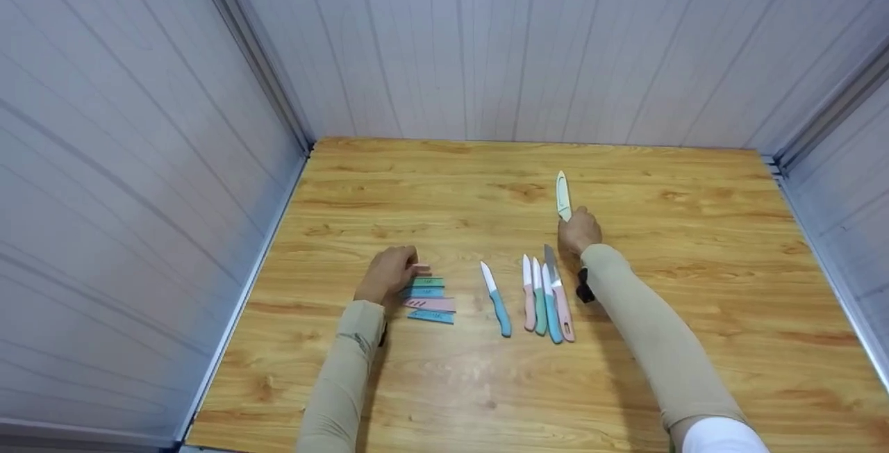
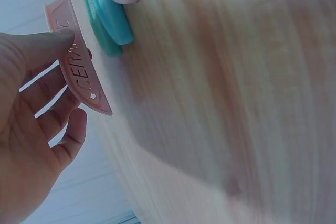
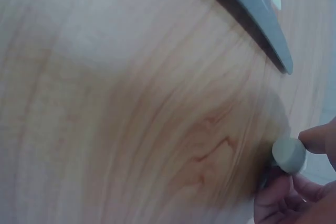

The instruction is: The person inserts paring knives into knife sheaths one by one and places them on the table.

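My left hand (image 1: 389, 274) pinches a small pink blade sheath (image 2: 81, 69) with raised CERAMIC lettering between thumb and fingers. Beside it lie a green sheath (image 1: 428, 282), a blue sheath (image 1: 425, 292), a larger pink sheath (image 1: 439, 305) and another blue sheath (image 1: 432, 317). Farther back on the right, my right hand (image 1: 580, 231) grips the handle of a pale knife (image 1: 563, 194), whose blade part points away and shows a long outlined slot. The right wrist view shows only the rounded handle end (image 3: 289, 156) between thumb and fingers.
A blue-handled knife (image 1: 500, 314) lies alone mid-table. Right of it sit a pink-handled knife (image 1: 530, 307), a green-handled one (image 1: 539, 315), a blue-handled one (image 1: 553, 321) and a larger pink-handled knife (image 1: 565, 314) with a grey blade. Panel walls (image 1: 458, 50) bound the wooden table (image 1: 444, 404).
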The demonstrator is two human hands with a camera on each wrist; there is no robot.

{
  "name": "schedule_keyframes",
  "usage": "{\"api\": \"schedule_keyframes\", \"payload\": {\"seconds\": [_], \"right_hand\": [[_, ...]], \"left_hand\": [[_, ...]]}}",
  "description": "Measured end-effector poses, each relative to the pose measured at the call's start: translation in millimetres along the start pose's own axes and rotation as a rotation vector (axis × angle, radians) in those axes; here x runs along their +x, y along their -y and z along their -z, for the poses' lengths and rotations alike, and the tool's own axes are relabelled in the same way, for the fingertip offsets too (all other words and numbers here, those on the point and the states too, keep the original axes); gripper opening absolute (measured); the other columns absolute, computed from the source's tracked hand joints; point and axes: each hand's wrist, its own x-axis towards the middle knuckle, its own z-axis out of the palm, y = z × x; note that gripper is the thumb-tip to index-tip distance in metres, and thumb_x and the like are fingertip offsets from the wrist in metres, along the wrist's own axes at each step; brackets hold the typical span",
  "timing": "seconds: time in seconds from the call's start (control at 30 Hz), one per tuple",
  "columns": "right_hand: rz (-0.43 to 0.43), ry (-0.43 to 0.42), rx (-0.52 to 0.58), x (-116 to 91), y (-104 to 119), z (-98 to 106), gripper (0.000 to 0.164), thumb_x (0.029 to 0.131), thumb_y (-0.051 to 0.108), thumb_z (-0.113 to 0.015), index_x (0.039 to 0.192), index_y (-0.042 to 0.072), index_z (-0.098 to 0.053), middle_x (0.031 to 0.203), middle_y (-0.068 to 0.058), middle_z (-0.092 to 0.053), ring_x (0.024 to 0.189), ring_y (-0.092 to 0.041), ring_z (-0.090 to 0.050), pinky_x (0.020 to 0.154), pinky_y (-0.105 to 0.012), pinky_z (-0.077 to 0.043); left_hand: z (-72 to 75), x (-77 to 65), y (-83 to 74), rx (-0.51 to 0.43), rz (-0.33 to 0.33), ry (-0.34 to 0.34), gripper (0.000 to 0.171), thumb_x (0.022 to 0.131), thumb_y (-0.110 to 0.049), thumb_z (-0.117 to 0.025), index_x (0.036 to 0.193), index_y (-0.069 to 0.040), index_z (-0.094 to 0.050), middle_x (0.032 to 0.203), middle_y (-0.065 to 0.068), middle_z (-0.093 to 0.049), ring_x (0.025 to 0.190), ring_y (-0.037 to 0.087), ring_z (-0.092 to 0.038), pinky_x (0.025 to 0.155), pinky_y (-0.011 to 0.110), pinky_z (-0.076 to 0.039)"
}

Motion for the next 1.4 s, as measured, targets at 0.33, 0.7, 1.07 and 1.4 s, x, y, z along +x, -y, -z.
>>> {"api": "schedule_keyframes", "payload": {"seconds": [0.33,0.7,1.07,1.4], "right_hand": [[0.008,0.056,0.015,-2,-1,5,0.036,0.091,0.024,-0.044,0.107,-0.009,-0.039,0.085,-0.019,-0.046,0.072,-0.031,-0.047,0.058,-0.040,-0.041],[0.105,-0.028,-0.037,-18,6,15,0.042,0.090,0.027,-0.045,0.108,-0.011,-0.042,0.092,-0.022,-0.046,0.079,-0.033,-0.047,0.066,-0.045,-0.039],[0.268,0.062,-0.006,-72,21,4,0.018,0.089,0.018,-0.046,0.078,0.007,-0.055,0.062,-0.006,-0.052,0.051,-0.018,-0.049,0.043,-0.030,-0.039],[0.387,0.127,-0.088,-119,28,-19,0.016,0.083,0.018,-0.058,0.070,0.008,-0.057,0.053,-0.001,-0.049,0.044,-0.014,-0.045,0.039,-0.028,-0.035]], "left_hand": [[2.1,0.2,-3.7,-0.021,-0.017,0.006,0.008,0.087,-0.017,-0.055,0.090,-0.010,-0.057,0.078,0.000,-0.055,0.066,0.016,-0.049,0.061,0.035,-0.042],[7.8,4.9,-16.2,-0.053,-0.022,0.012,0.009,0.091,-0.017,-0.046,0.097,-0.011,-0.050,0.082,0.002,-0.048,0.065,0.018,-0.046,0.059,0.034,-0.039],[11.4,9.1,-30.5,-0.072,-0.094,-0.012,0.011,0.093,-0.016,-0.040,0.098,-0.007,-0.044,0.072,0.004,-0.049,0.057,0.018,-0.045,0.051,0.032,-0.039],[7.3,7.8,-31.8,-0.063,-0.094,0.011,0.010,0.092,-0.014,-0.043,0.098,-0.006,-0.042,0.070,0.005,-0.050,0.056,0.018,-0.045,0.051,0.033,-0.039]]}}
